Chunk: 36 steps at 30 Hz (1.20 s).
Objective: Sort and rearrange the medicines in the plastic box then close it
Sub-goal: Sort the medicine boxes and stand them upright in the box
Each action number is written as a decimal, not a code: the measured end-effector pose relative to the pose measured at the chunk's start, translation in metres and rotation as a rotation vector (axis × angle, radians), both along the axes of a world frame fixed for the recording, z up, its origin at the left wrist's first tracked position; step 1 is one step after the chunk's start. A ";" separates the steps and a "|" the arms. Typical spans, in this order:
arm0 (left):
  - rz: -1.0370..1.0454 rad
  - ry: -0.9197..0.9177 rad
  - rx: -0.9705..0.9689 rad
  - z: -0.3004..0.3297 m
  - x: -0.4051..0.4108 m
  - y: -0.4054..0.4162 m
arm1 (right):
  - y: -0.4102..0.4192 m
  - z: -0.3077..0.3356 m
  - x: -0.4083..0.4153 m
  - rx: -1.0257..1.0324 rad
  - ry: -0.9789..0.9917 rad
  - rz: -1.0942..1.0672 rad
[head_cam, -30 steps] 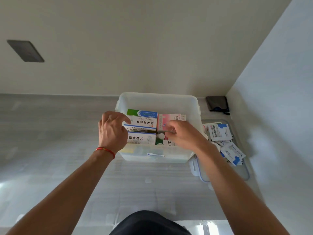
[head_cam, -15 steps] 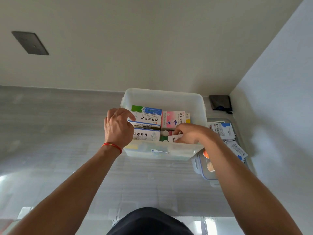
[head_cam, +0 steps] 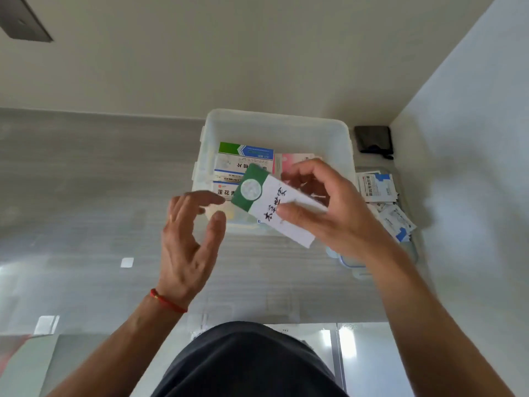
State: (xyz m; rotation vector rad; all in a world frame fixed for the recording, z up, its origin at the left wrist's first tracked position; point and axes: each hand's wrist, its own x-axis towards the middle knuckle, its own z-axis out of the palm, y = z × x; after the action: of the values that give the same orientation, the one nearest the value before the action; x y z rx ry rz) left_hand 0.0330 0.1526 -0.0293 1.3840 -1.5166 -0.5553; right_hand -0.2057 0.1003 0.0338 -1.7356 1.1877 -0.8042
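A translucent plastic box (head_cam: 329,130) stands on the grey counter against the wall. Inside it lie white, blue and green medicine cartons (head_cam: 243,160) on the left and a pink carton (head_cam: 289,161) on the right. My right hand (head_cam: 329,213) pinches a green-and-white medicine carton (head_cam: 272,202) with black characters, lifted above the box's near edge and tilted. My left hand (head_cam: 189,236) hovers open just left of the carton's green end, fingers spread, touching nothing that I can see.
The box's lid (head_cam: 406,253) lies to the right of the box with several white-and-blue sachets (head_cam: 378,187) on it. A dark object (head_cam: 373,138) sits in the back right corner. Walls close in behind and on the right. A small white square (head_cam: 127,262) lies on the counter at left.
My right hand has pulled the green-and-white carton up out of the box. My left hand has let go of the cartons, left the box and opened beside it.
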 end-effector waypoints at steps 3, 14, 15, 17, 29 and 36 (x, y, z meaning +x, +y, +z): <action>-0.221 0.589 0.440 -0.015 0.002 0.038 | 0.030 -0.039 0.033 -0.053 0.110 0.068; 0.077 0.468 1.074 -0.137 0.045 0.014 | 0.033 -0.097 0.043 0.078 0.379 0.236; 0.078 0.364 1.076 -0.142 0.046 0.010 | 0.032 -0.090 0.041 0.080 0.346 0.225; 0.108 0.165 1.015 -0.148 0.044 0.003 | 0.027 -0.070 0.036 0.042 0.253 0.195; 0.320 -0.097 0.178 -0.049 0.035 -0.027 | -0.129 -0.070 0.056 -0.139 0.697 0.082; 0.353 -0.125 0.107 -0.028 0.040 -0.027 | -0.164 -0.096 0.087 -0.178 0.915 0.286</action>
State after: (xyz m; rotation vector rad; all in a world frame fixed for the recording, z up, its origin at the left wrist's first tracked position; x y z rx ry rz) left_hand 0.0729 0.1254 -0.0570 1.7504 -1.3113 -0.3376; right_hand -0.1185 -0.0635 -0.0627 -2.4583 1.3937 0.1127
